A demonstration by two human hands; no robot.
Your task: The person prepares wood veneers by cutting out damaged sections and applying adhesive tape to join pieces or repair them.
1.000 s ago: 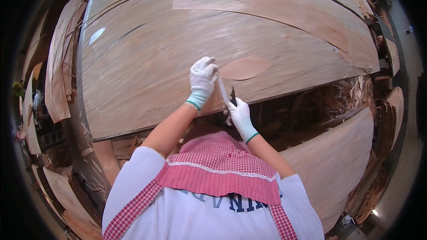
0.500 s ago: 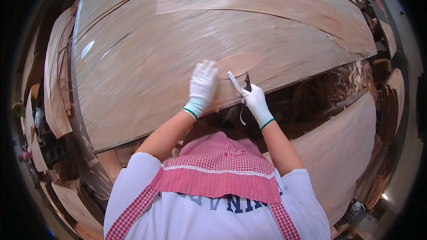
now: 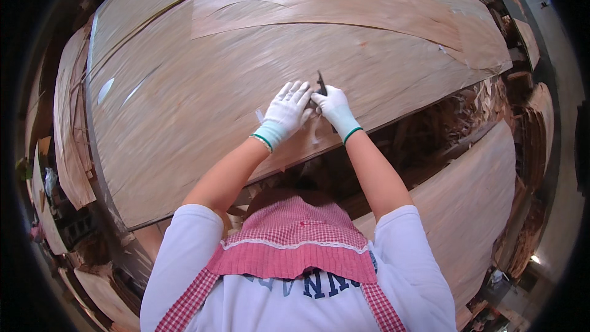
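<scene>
Now, the left hand (image 3: 287,110), in a white knit glove with a green-edged cuff, lies palm down with its fingers straight and slightly spread over the broad pale-tan wood sheet (image 3: 178,141), close to the sheet's near edge. A short end of a thin white strip (image 3: 259,114) pokes out on its left side. Just to the right, the matching gloved right hand (image 3: 335,108) is closed around a slim black tool (image 3: 321,81), its dark tip pointing to the far side; what the tool touches is hidden by the fingers. Over on the far side, a long pinkish-tan veneer piece (image 3: 332,0) lies on the sheet, and ragged brown wood scraps (image 3: 467,107) crowd past its near edge, to the right.
</scene>
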